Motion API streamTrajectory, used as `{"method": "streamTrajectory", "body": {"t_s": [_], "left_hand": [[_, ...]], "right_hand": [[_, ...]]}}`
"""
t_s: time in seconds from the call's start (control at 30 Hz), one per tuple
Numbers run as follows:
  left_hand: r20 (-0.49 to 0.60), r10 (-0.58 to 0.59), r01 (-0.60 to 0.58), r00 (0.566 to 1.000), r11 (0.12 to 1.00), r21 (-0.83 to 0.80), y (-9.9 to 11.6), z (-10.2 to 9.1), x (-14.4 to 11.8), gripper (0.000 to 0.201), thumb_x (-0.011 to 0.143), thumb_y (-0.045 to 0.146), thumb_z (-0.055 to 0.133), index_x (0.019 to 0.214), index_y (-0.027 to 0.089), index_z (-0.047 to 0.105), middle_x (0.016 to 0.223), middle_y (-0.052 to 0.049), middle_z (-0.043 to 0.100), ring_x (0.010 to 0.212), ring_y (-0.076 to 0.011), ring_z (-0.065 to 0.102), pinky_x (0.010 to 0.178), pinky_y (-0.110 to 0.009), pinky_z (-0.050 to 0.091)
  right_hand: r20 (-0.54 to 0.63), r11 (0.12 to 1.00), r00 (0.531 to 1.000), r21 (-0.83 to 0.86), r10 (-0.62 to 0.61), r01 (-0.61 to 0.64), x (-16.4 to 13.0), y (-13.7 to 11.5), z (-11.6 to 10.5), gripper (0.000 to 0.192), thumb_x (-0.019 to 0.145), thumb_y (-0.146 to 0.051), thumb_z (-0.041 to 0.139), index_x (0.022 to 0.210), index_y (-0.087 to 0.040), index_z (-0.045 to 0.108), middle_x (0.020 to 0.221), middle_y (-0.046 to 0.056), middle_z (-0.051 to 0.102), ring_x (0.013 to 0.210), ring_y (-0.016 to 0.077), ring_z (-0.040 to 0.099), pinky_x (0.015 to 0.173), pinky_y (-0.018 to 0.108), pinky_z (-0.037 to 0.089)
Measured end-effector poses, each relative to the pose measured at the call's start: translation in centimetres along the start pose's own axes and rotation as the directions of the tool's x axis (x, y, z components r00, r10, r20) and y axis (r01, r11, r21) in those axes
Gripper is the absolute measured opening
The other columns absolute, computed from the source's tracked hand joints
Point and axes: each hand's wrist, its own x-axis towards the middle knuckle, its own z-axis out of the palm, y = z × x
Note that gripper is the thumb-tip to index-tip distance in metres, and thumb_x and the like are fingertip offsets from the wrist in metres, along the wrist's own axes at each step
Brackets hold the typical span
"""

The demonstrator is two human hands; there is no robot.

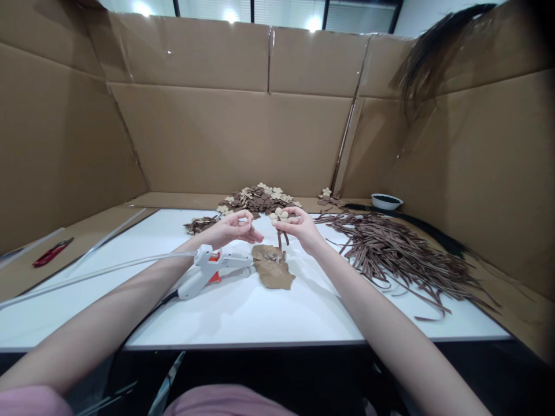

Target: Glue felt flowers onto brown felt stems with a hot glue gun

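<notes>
My right hand [302, 230] pinches a cream flower cutout [278, 216] between thumb and fingers, above the middle of the table. Narrow brown strips [282, 237] hang down below the flower. Just left of it is my left hand [237, 227], its fingers curled and pinched together; whether something small is between them I cannot make out. Under my hands lies a stained, irregular piece of brown cardboard [273, 271]. A white hot glue gun [208, 268] with an orange trigger rests beside it, its nozzle directed at the cardboard.
Cream and brown flower cutouts [260, 199] are heaped at the back. Small brown pieces [200, 225] lie at left. Many brown strips [394, 248] spread across the right. A white bowl [387, 201] stands back right, red-handled pliers [52, 252] far left. Cardboard walls [217, 133] surround the table.
</notes>
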Motion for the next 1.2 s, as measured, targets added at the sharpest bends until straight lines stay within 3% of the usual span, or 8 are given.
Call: {"method": "streamTrajectory", "body": {"t_s": [0.17,0.33,0.83,1.03,1.2], "left_hand": [[0.008,-0.001,0.001,1.000,1.000,-0.013,0.06,0.31,-0.06,0.027,0.082,0.030,0.069,0.089,0.017,0.047,0.086,-0.011,0.074,0.093,-0.0247,0.070,0.089,-0.041,0.050],[-0.005,0.004,-0.004,1.000,1.000,0.001,0.13,0.39,-0.09,0.028,0.082,0.032,0.069,0.090,0.017,0.046,0.094,-0.014,0.074,0.097,-0.0259,0.069,0.091,-0.043,0.048],[-0.010,0.008,-0.008,1.000,0.998,0.061,0.18,0.45,-0.01,0.023,0.085,0.031,0.064,0.090,0.018,0.045,0.113,-0.016,0.068,0.089,-0.0202,0.067,0.071,-0.029,0.046],[-0.003,0.059,-0.058,0.998,0.995,0.086,-0.02,0.34,0.13,0.021,0.085,0.029,0.064,0.089,0.017,0.047,0.108,-0.015,0.070,0.083,-0.0146,0.061,0.073,-0.026,0.041],[0.001,0.079,-0.078,0.997,0.989,0.123,-0.24,0.04,0.20,0.019,0.086,0.029,0.062,0.088,0.017,0.047,0.106,-0.015,0.070,0.088,-0.0162,0.060,0.076,-0.027,0.037]], "right_hand": [[0.008,1.000,1.000,0.008,-0.003,0.003,0.03,0.10,-0.05,0.055,0.051,-0.034,0.086,0.095,-0.022,0.056,0.069,0.000,0.070,0.061,0.0183,0.067,0.061,0.032,0.056],[0.009,1.000,1.000,-0.001,-0.005,0.005,-0.06,-0.04,0.02,0.053,0.052,-0.034,0.086,0.094,-0.022,0.057,0.069,0.000,0.070,0.062,0.0187,0.067,0.062,0.032,0.055],[0.009,1.000,1.000,0.008,-0.011,0.011,-0.08,-0.10,0.03,0.051,0.053,-0.032,0.086,0.094,-0.021,0.056,0.065,-0.002,0.068,0.059,0.0168,0.066,0.056,0.027,0.050],[0.024,1.000,1.000,0.023,-0.015,0.015,-0.06,-0.12,-0.01,0.050,0.054,-0.029,0.085,0.094,-0.021,0.056,0.064,-0.002,0.069,0.059,0.0165,0.065,0.053,0.025,0.048],[0.019,1.000,1.000,0.016,-0.011,0.010,-0.09,-0.18,0.01,0.052,0.053,-0.031,0.085,0.095,-0.021,0.055,0.065,-0.002,0.069,0.059,0.0167,0.066,0.055,0.027,0.050]]}}
